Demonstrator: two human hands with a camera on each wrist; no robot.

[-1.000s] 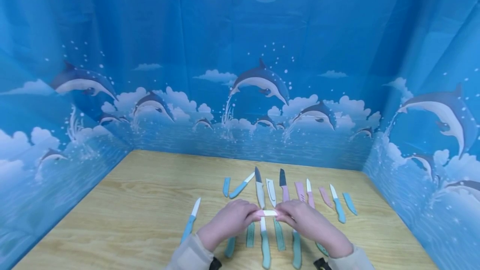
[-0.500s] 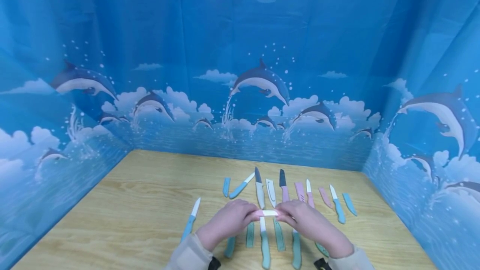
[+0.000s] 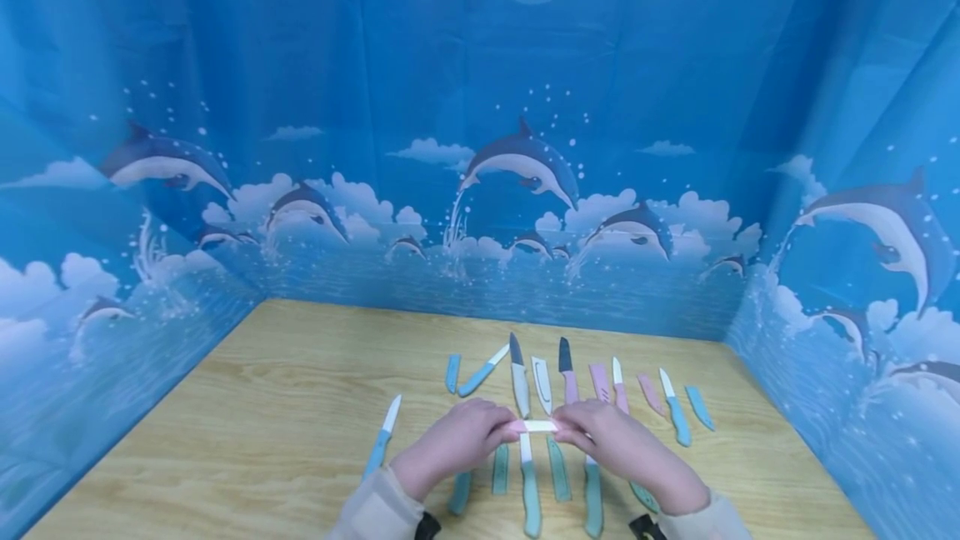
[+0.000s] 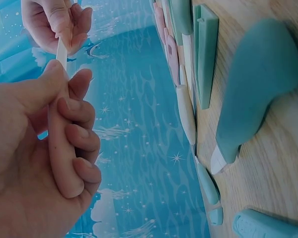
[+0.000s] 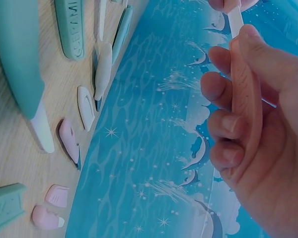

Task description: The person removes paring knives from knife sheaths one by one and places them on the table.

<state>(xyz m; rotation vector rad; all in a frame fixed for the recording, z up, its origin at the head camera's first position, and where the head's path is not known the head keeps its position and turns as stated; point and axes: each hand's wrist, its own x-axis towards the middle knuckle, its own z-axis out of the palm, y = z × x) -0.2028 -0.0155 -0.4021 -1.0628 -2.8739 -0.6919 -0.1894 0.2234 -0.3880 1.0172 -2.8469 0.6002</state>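
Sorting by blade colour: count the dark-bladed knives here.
2, both in the back row: one dark-bladed knife, pale handle, left of the white sheath; the other, pink handle, right of it. Left hand and right hand may hide more.

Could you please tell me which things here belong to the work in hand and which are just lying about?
In hand: pink knife, its handle in the left hand; pink sheath on the blade, in the right hand.
Lying about: teal knives, teal sheaths, dark-bladed knives, on the table.
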